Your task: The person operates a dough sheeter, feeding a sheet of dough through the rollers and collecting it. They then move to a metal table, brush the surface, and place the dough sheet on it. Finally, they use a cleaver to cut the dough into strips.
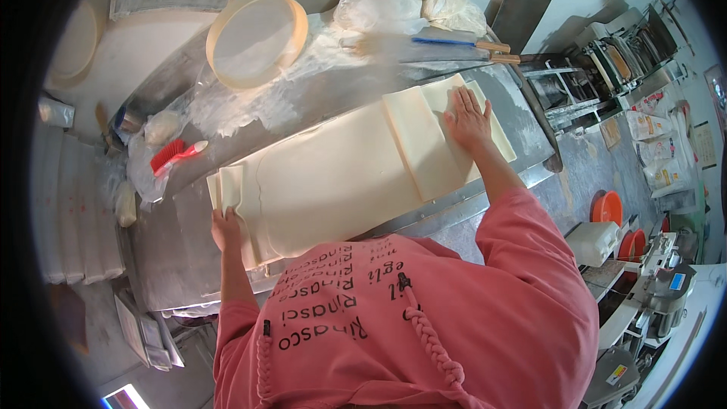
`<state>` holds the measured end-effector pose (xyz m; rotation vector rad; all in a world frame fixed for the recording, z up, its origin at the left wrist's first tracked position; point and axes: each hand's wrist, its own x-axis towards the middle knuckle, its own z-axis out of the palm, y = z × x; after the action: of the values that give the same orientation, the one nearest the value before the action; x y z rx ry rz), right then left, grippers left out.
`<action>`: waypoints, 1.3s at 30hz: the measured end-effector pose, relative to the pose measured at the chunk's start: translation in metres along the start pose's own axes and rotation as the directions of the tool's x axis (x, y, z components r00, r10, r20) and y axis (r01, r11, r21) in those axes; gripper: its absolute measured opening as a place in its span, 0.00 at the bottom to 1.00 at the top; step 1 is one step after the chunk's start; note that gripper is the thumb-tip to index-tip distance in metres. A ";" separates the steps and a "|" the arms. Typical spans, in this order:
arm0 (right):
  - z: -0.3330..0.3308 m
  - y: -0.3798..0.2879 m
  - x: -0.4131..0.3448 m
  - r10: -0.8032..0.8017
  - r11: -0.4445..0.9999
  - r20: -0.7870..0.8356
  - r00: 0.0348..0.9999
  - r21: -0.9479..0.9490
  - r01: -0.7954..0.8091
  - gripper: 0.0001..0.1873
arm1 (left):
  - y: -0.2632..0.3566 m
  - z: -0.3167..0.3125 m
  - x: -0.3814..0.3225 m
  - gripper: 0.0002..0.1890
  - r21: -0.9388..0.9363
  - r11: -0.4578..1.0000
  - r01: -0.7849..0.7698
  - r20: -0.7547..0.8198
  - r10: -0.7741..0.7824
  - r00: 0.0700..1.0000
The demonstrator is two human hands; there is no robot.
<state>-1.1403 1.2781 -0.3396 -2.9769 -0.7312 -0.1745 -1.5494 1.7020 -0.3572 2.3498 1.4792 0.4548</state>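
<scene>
A long, flat sheet of pale dough (329,176) lies across the metal worktable (170,233), with folded layers at both ends. At the right end, my right hand (470,119) rests palm down on the dough, its fingers pointing towards the table's far side. My left hand (226,229) is at the narrow folded strip on the left end, fingertips on the dough's edge; whether it pinches the dough is not clear. A thin wavy line runs down the sheet near its left part.
Behind the dough are a round sieve (258,40), scattered flour (244,108), plastic bags of flour (377,5) and wooden-handled knives or scrapers (502,58). A red brush (170,158) lies on plastic at the left. Orange basins (608,207) stand beyond the table, right.
</scene>
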 end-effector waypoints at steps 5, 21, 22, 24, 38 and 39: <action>0.010 -0.011 0.020 -0.133 0.991 -0.040 0.990 -0.019 0.132 0.31 | 0.007 0.001 -0.006 0.16 0.025 1.000 -0.005 -0.068 0.007 0.998; -0.012 0.038 -0.081 0.048 0.992 -0.033 0.998 -0.114 -0.052 0.28 | 0.003 -0.012 -0.038 0.13 0.132 0.980 0.149 0.039 -0.156 0.987; -0.008 0.032 -0.074 0.059 0.995 -0.060 0.996 -0.076 -0.063 0.28 | 0.007 -0.013 -0.039 0.12 0.100 0.969 0.225 0.041 -0.230 0.972; 0.000 0.009 -0.060 0.027 0.997 -0.140 0.990 -0.061 -0.036 0.26 | 0.018 -0.013 -0.042 0.11 0.325 0.940 -0.100 -0.166 0.161 0.973; -0.011 -0.038 -0.015 0.067 0.913 0.240 0.968 0.376 -0.156 0.16 | -0.055 -0.032 0.009 0.10 -0.130 0.990 0.060 0.026 -0.057 0.998; -0.012 -0.041 -0.014 0.050 0.933 0.286 0.957 0.329 -0.147 0.17 | -0.060 -0.036 0.013 0.12 -0.163 0.978 0.128 0.086 -0.115 0.990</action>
<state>-1.1724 1.3068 -0.3276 -2.7105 -0.5601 0.3455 -1.6074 1.7423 -0.3498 2.1104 1.4781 0.4352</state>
